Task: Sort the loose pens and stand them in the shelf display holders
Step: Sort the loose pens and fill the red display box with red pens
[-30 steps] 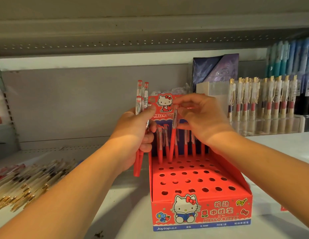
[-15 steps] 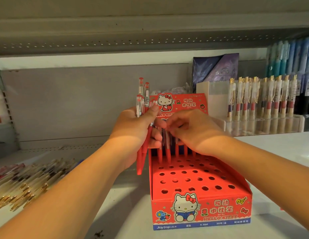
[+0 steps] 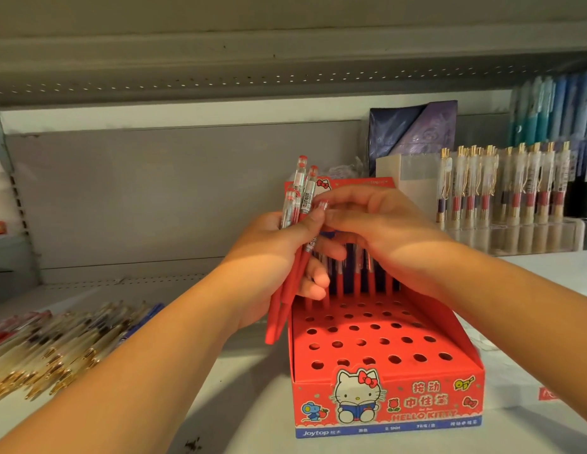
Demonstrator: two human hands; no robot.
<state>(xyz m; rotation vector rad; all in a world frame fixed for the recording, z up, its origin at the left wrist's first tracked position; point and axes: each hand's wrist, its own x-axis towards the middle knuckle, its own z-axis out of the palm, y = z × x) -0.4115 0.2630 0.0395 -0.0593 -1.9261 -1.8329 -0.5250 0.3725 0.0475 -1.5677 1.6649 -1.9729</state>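
Pens (image 3: 300, 188) of one kind, gathered in a small bunch: clear upper half with red push button on top, white barcode label around the clear part, red lower barrel.

Biggest first: pale grey shelf (image 3: 220, 404) carrying everything. At centre on it, red cardboard box (image 3: 388, 407) with stepped top full of round holes. On front wall, a white cartoon cat with red bow reading a blue book, beside it Chinese characters and "HELLO KITTY". Below, on blue strip, "Joytop" in white. Rest of small print too blurred for reading. In back row of holes, standing pens (image 3: 357, 280) of same red kind, upright. At far left, loose pile (image 3: 56, 348) of pens with gold clips, lying flat on shelf. At right, further back, clear holder (image 3: 531, 237) with similar gold-clip pens upright in a row.

Above back part of box, both hands meeting. Left hand (image 3: 275, 257) wrapped around middle of the bunch, fingers curled, thumb pressing from front. Tops leaning slightly right, red ends hanging below palm, just left of box. Right hand (image 3: 383, 231) with fingers bent, index finger and thumb pinching clear top of one pen (image 3: 323, 204) at right edge of bunch.
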